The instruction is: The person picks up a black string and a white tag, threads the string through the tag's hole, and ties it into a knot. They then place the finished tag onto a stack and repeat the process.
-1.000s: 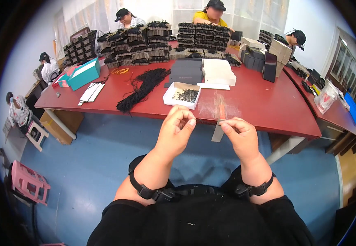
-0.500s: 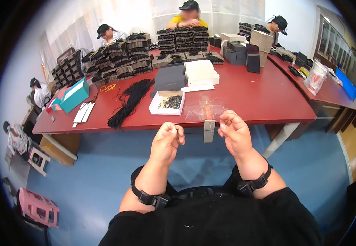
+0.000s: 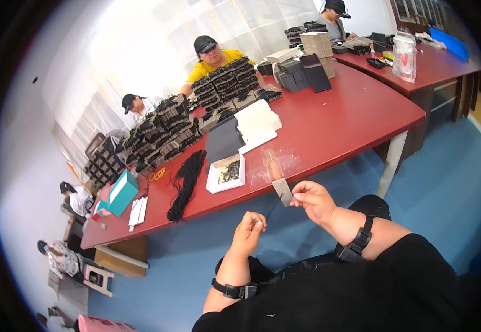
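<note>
View from 1 wide fisheye camera worn on the person's head, facing forward and downward, tilted so the scene leans. The person's own forearms enter from the lower edge; the left hand and right hand lie close to the lens, below centre. Beyond them the long dark-red table crosses the middle distance, its straight edge bowed by the lens. Seated people and the bright curtained window occupy the far upper field. A black rim frames the circular picture.

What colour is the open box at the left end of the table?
Teal, with a white inside; the box shows in the head view, beside the white strips.
</note>
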`<state>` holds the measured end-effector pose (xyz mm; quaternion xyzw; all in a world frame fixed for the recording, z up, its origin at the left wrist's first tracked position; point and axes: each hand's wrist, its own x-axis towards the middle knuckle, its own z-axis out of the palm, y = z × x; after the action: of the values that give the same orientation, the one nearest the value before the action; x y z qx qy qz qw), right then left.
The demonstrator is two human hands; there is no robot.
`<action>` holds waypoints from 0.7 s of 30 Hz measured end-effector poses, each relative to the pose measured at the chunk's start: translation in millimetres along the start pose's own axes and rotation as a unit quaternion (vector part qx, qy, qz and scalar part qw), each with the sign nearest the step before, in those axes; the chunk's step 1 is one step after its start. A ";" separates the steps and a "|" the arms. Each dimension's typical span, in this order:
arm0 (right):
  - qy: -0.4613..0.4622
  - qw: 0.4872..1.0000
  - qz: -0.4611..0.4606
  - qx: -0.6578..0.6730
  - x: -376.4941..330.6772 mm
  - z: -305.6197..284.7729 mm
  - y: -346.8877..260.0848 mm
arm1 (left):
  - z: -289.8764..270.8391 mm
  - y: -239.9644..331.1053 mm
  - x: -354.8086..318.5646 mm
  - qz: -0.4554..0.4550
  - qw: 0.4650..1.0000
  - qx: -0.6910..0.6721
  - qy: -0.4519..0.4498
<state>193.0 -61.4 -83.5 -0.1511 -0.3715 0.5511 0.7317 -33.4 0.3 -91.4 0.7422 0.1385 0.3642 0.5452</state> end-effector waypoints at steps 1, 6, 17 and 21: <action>0.065 0.997 0.020 -0.039 -0.2 -3.5 2.2 | -3.0 -1.9 -1.0 -0.010 0.999 0.025 0.017; 0.132 0.957 -0.005 -0.259 11.5 -14.5 21.5 | -6.3 -4.6 -3.9 -0.012 1.000 -0.003 0.016; -0.160 0.762 -0.127 -0.615 0.2 4.8 -11.6 | -9.9 18.1 -18.9 -0.046 0.997 -0.041 -0.054; -0.293 0.717 -0.167 -0.610 1.1 -4.1 2.9 | 0.8 29.3 -19.8 -0.051 0.993 -0.041 -0.094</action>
<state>194.0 -58.7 -87.7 -0.3310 -0.8420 0.0905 0.4163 -52.2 -23.0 -72.6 0.7423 0.1094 0.2701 0.6033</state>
